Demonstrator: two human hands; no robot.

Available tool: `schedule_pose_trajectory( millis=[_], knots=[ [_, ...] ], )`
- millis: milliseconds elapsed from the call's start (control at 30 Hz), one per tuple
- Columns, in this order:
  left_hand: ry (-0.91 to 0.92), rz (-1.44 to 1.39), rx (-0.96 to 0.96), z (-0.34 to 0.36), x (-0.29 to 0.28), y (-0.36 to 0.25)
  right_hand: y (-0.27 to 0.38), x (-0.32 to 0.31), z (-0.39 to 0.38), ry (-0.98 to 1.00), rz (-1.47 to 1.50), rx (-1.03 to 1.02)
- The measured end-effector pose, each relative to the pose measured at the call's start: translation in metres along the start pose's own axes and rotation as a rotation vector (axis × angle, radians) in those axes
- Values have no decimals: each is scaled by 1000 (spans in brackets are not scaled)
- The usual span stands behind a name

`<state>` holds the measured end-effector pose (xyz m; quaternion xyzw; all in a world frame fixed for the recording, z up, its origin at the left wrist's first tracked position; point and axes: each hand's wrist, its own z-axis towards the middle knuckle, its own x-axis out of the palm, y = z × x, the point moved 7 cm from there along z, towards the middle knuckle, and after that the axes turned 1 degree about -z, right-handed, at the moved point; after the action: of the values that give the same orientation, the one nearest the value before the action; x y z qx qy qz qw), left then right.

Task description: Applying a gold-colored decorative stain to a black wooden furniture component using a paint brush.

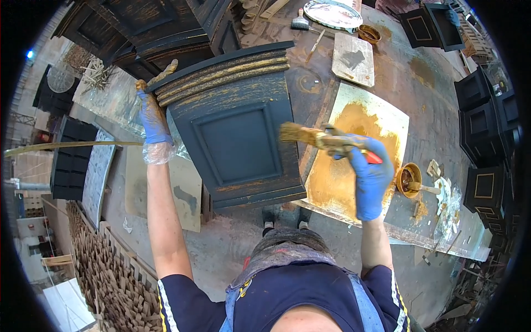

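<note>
In front of me is a dark blue-black wooden cabinet (235, 145) with a recessed panel, tilted in my view. Its ridged top molding (221, 77) carries rubbed gold-brown streaks, and fainter ones mark the lower edge. My left hand (153, 113), in a stained blue glove with clear plastic at the wrist, grips the molding's left corner. My right hand (369, 174), also gloved in blue, is closed round a paintbrush (329, 139). The brush's gold-coated bristles point left, beside the cabinet's right edge; whether they touch it I cannot tell.
Below the brush lies a board (354, 124) smeared with gold-brown paint. To its right stands a bowl (409, 180) of brown paint with another brush in it. A smaller palette board (354, 60) lies farther back. More dark cabinets (155, 25) stand at the far left and along the right.
</note>
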<state>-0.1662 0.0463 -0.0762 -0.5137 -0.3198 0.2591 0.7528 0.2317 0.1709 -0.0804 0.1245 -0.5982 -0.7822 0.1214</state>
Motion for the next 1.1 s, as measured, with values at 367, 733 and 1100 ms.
schedule_pose_trajectory(
  millis=[367,733,1100],
  knots=[
    [54,75,0,-11,23,-15,4,15,13,34,97,119],
    [-15,-4,-44,-9,10,-7,8,6,31,18,206,138],
    [-206,-3,-72,-11,-17,4,11,-4,46,42,288,129]
  ],
)
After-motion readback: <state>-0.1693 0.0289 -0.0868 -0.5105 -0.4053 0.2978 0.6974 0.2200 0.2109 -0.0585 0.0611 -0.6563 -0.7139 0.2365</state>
